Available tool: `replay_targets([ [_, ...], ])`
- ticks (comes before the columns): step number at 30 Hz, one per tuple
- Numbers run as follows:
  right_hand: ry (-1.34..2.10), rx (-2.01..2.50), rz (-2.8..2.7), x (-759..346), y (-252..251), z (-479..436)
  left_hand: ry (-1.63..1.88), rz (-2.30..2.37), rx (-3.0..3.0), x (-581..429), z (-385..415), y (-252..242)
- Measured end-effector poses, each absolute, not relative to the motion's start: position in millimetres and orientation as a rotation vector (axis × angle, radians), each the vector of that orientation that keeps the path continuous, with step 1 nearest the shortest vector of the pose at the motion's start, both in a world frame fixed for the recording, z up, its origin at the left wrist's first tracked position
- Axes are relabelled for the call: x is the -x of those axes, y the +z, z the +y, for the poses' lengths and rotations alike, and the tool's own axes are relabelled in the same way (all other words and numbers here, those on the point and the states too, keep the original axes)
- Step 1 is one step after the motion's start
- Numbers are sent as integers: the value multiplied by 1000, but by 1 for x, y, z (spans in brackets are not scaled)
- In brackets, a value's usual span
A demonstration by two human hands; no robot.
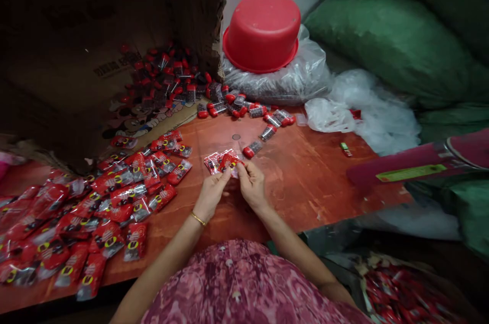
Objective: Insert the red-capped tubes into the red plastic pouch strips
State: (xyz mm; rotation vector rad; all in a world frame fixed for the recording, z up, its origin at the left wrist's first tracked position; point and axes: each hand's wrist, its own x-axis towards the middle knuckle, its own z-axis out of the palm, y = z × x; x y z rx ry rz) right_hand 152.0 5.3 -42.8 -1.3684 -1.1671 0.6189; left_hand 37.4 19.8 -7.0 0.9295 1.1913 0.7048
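Both of my hands meet over the middle of the red-brown table [305, 171]. My left hand [211, 193], with a gold bangle at the wrist, and my right hand [251, 185] each pinch a small bunch of red and clear packets [223, 162] held just above the tabletop. A small vial with a red cap [252, 149] lies just beyond the packets. More red-capped vials [244, 108] are strewn further back. A big heap of filled red packets [95, 212] covers the table's left side.
A tipped cardboard box [76, 59] at back left spills vials. An upturned red basin [262, 31] rests on a clear plastic bag. Green sacks [393, 38] and crumpled plastic lie at right. A bag of red packets [401, 293] sits at lower right.
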Motion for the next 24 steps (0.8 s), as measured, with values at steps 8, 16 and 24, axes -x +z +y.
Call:
replay_targets([
  [8, 639, 1366, -1399, -167, -45, 5, 917, 1143, -515, -38, 28, -3],
  [16, 182, 1658, -2211, -266, -49, 67, 967, 1142, -438, -35, 37, -1],
  [24, 360, 1671, -2009, -254, -52, 35, 902, 1116, -384, -30, 37, -2],
])
